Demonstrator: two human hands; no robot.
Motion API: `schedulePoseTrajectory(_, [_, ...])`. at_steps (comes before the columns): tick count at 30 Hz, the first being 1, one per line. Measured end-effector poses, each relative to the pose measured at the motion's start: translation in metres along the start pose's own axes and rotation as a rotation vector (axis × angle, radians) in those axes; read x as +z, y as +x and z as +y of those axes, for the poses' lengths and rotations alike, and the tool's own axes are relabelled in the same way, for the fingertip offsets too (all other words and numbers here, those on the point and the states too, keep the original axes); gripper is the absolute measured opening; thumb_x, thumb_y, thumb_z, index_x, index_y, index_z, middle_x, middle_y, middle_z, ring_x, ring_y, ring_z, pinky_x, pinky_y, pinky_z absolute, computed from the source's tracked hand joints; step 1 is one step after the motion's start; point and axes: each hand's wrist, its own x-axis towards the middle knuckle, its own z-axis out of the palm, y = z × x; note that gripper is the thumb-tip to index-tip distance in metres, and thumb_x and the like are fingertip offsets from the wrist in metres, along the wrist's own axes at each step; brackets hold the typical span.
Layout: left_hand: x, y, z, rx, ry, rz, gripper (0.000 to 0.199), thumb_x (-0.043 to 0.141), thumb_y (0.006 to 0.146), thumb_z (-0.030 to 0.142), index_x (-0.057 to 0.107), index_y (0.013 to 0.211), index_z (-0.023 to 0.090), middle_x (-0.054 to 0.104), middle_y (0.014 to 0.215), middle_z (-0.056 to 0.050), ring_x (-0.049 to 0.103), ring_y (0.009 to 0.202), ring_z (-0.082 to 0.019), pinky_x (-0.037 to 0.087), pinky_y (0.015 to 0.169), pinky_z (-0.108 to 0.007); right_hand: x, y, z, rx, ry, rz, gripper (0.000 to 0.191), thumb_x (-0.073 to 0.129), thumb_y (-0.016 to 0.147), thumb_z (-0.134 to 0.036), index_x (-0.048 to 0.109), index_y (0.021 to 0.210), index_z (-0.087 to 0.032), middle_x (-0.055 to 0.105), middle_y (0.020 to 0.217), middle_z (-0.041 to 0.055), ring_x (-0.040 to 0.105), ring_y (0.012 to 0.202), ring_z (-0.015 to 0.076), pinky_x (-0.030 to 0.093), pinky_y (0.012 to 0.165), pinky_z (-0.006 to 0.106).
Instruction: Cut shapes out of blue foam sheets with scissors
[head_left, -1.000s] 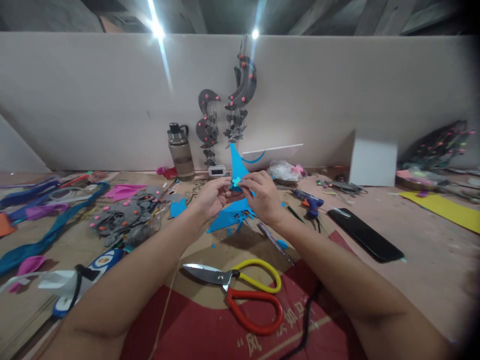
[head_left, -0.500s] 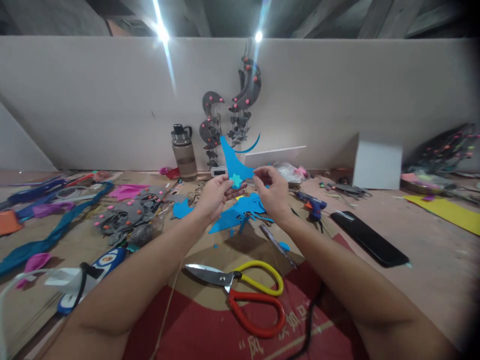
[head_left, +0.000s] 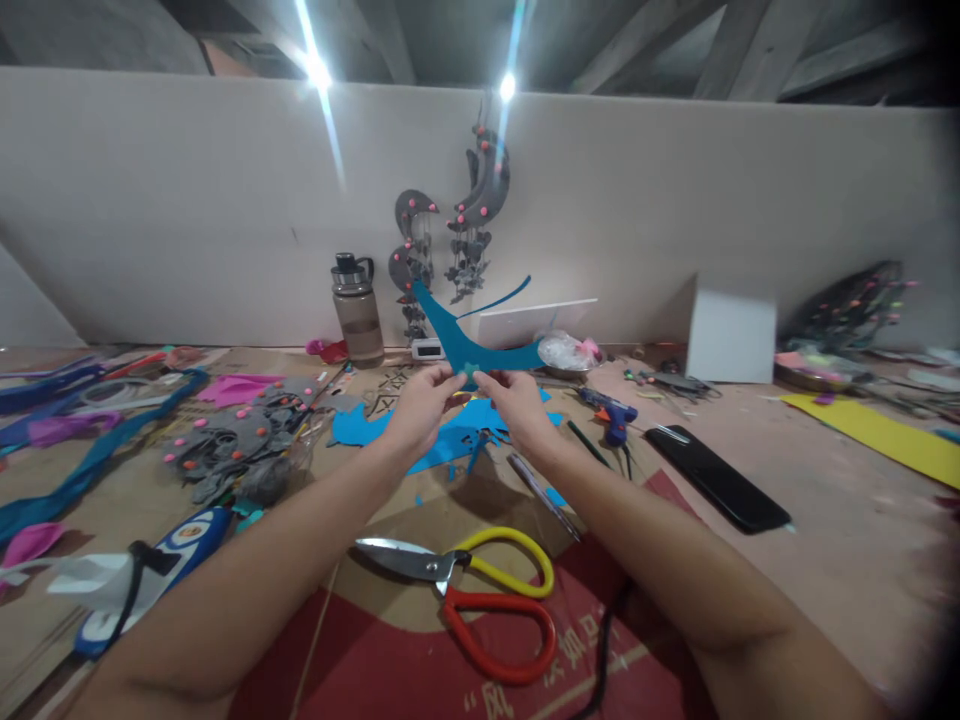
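Up above the table, both hands pinch the lower edge of a curved blue felt piece (head_left: 465, 349). A thin blue strip (head_left: 499, 303) curls off its upper side. My left hand (head_left: 418, 402) grips it with the thumb in front, and my right hand (head_left: 520, 402) closes on it right beside. Between the two thumbs sits a small pale teal star-like shape (head_left: 470, 371), partly covered by the fingertips. Blue felt scraps (head_left: 450, 440) lie on the table under the hands. Nearer to me are large scissors (head_left: 442, 568) with one yellow and one red handle, lying spread.
A pen (head_left: 544, 495), a glue gun (head_left: 611, 415) and a black phone (head_left: 716, 478) lie to the right. Grey felt pieces (head_left: 240, 440) with pink dots are piled at left. A water bottle (head_left: 358, 320) stands by the wall, near hanging grey moon ornaments (head_left: 484, 180).
My right hand has moved left from the felt's right tip to its lower edge beside my left hand. The felt has tilted, and its right tip now extends freely. The view has shifted slightly.
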Motion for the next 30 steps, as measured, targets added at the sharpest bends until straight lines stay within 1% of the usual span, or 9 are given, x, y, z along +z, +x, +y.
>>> schedulePoseTrajectory(3, [0.000, -0.002, 0.002, -0.038, 0.061, -0.005, 0.027, 0.084, 0.063, 0.031, 0.066, 0.075, 0.014, 0.068, 0.078, -0.003, 0.059, 0.067, -0.011, 0.045, 0.061, -0.024, -0.002, 0.000, 0.000, 0.001, 0.015, 0.001, 0.031, 0.073, 0.065, -0.046, 0.059, 0.068, -0.018, 0.054, 0.060, -0.0039, 0.043, 0.057, 0.0108, 0.034, 0.057, 0.027])
schedulePoseTrajectory(5, [0.000, -0.003, 0.006, -0.065, 0.048, -0.033, 0.031, 0.083, 0.063, 0.037, 0.064, 0.072, 0.014, 0.065, 0.071, -0.002, 0.059, 0.063, -0.012, 0.044, 0.058, -0.024, -0.003, 0.000, -0.001, -0.006, 0.034, -0.002, 0.031, 0.073, 0.065, -0.045, 0.056, 0.066, -0.019, 0.051, 0.059, -0.0052, 0.040, 0.056, 0.0100, 0.032, 0.056, 0.027])
schedulePoseTrajectory(9, [-0.001, -0.004, 0.014, 0.016, 0.130, -0.032, 0.033, 0.078, 0.070, 0.045, 0.062, 0.069, 0.016, 0.060, 0.065, 0.000, 0.060, 0.060, -0.013, 0.045, 0.058, -0.026, -0.003, 0.000, -0.002, -0.020, 0.065, -0.011, 0.030, 0.073, 0.066, -0.043, 0.055, 0.065, -0.019, 0.049, 0.058, -0.0059, 0.040, 0.057, 0.0098, 0.032, 0.058, 0.027])
schedulePoseTrajectory(12, [-0.003, -0.004, 0.016, 0.072, 0.192, -0.028, 0.030, 0.076, 0.072, 0.044, 0.066, 0.072, 0.015, 0.062, 0.068, -0.001, 0.059, 0.063, -0.012, 0.045, 0.059, -0.024, -0.002, 0.000, -0.001, -0.011, 0.096, -0.010, 0.031, 0.074, 0.065, -0.044, 0.056, 0.068, -0.019, 0.050, 0.061, -0.0055, 0.040, 0.058, 0.0102, 0.032, 0.057, 0.027])
schedulePoseTrajectory(17, [-0.003, -0.003, 0.011, 0.005, 0.159, -0.095, 0.030, 0.078, 0.070, 0.042, 0.066, 0.073, 0.015, 0.069, 0.072, -0.004, 0.065, 0.067, -0.015, 0.049, 0.065, -0.027, -0.003, -0.001, -0.003, 0.001, 0.138, -0.004, 0.037, 0.074, 0.065, -0.049, 0.049, 0.067, -0.021, 0.050, 0.064, -0.0055, 0.042, 0.059, 0.0104, 0.035, 0.058, 0.026])
schedulePoseTrajectory(20, [-0.003, -0.003, 0.008, -0.001, 0.183, -0.130, 0.030, 0.077, 0.072, 0.042, 0.066, 0.072, 0.015, 0.071, 0.076, -0.007, 0.067, 0.071, -0.017, 0.049, 0.066, -0.028, -0.003, -0.002, -0.004, 0.006, 0.165, 0.014, 0.039, 0.075, 0.066, -0.049, 0.048, 0.067, -0.021, 0.051, 0.065, -0.0055, 0.046, 0.061, 0.0106, 0.039, 0.060, 0.025])
schedulePoseTrajectory(24, [-0.003, -0.004, 0.009, 0.025, 0.181, -0.123, 0.027, 0.076, 0.073, 0.039, 0.066, 0.071, 0.015, 0.068, 0.071, -0.004, 0.064, 0.066, -0.014, 0.049, 0.064, -0.026, -0.002, 0.000, -0.001, 0.012, 0.175, 0.015, 0.038, 0.075, 0.065, -0.050, 0.052, 0.069, -0.020, 0.053, 0.065, -0.0051, 0.047, 0.060, 0.0105, 0.038, 0.058, 0.025])
schedulePoseTrajectory(27, [-0.001, -0.006, 0.012, 0.032, 0.138, -0.111, 0.028, 0.078, 0.071, 0.039, 0.064, 0.068, 0.015, 0.064, 0.065, -0.002, 0.059, 0.061, -0.012, 0.049, 0.063, -0.026, -0.001, 0.002, 0.003, 0.025, 0.167, 0.029, 0.039, 0.076, 0.064, -0.051, 0.054, 0.071, -0.020, 0.055, 0.065, -0.0049, 0.047, 0.060, 0.0108, 0.038, 0.058, 0.025])
schedulePoseTrajectory(30, [0.000, -0.007, 0.013, 0.012, 0.099, -0.116, 0.031, 0.079, 0.069, 0.042, 0.064, 0.068, 0.015, 0.064, 0.066, -0.002, 0.059, 0.060, -0.013, 0.049, 0.062, -0.027, -0.001, 0.002, 0.004, 0.023, 0.152, 0.041, 0.040, 0.076, 0.063, -0.051, 0.053, 0.070, -0.020, 0.053, 0.063, -0.0056, 0.045, 0.059, 0.0105, 0.039, 0.057, 0.025])
